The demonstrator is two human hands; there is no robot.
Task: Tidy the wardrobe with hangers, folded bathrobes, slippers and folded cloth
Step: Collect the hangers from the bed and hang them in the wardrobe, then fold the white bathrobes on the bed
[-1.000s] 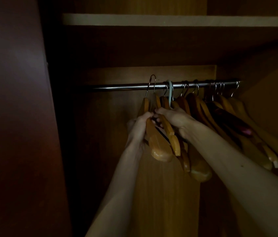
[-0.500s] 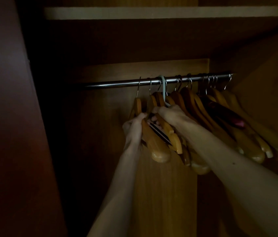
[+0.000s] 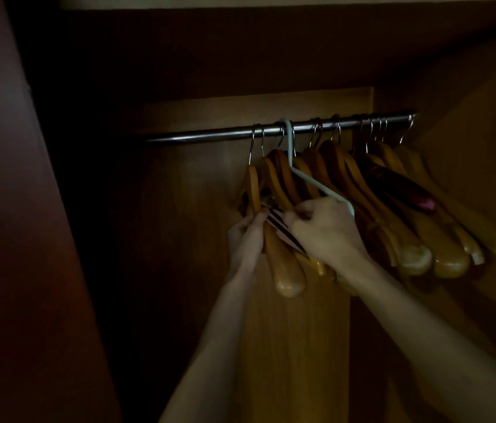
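Dim wardrobe (image 3: 289, 346): apparently wooden hangers (image 3: 283, 264)

A dim wooden wardrobe interior: wooden hangers (image 3: 283, 261) crowd a metal rail (image 3: 210, 136), under a shelf (image 3: 271, 1), side panels flanking.

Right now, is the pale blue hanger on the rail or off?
On: the pale blue hanger has its hook looped over the rail.

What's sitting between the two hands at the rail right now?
Head view: a wooden hanger and a striped bar lie between the left hand and right hand.
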